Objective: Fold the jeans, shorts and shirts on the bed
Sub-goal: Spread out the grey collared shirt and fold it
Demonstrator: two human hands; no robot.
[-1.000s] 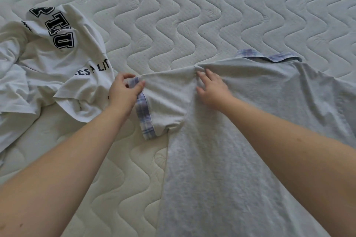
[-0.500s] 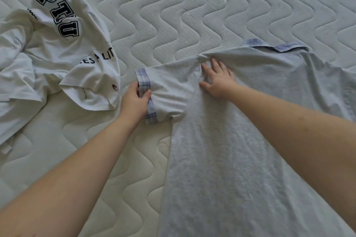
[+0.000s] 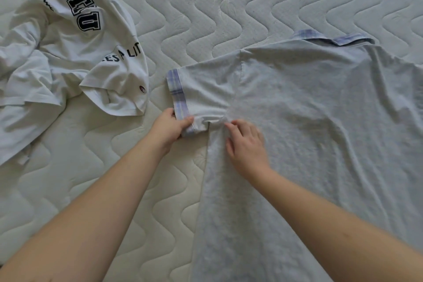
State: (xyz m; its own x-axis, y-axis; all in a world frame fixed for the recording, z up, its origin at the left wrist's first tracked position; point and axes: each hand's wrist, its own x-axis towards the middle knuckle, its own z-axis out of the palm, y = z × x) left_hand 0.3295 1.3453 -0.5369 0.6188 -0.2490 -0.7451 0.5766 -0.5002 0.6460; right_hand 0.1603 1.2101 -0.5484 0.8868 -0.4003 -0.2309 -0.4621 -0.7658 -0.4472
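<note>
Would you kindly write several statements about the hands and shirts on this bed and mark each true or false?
1. The left hand pinches the plaid cuff of the grey shirt. True.
2. The right hand grips the collar. False: it lies on the grey shirt near the armpit, far from the collar.
3. The white shirt lies crumpled to the left of the grey one. True.
4. The grey shirt is already folded into a neat stack. False: it lies spread out on the mattress.
</note>
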